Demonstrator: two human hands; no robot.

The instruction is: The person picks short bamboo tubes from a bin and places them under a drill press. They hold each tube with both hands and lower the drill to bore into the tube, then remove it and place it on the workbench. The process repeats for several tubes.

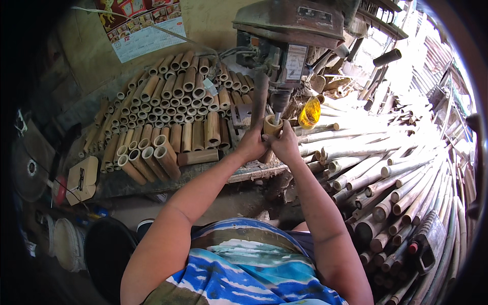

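We see both hands wrapped around a short, hollow, tan bamboo tube (271, 127), held upright under the rusty grey metal drill press (290, 30). Its long axis runs vertically, its open end faces up, and the drill bit (277, 118) enters its mouth. Our left hand (252, 144) grips the tube's left side and our right hand (286, 145) its right side, fingers closed on its smooth round wall. Cut bamboo tubes (173, 96) lie stacked on the worn wooden bench (203, 175) to the left; long pale bamboo poles (396, 178) lie heaped on the right.
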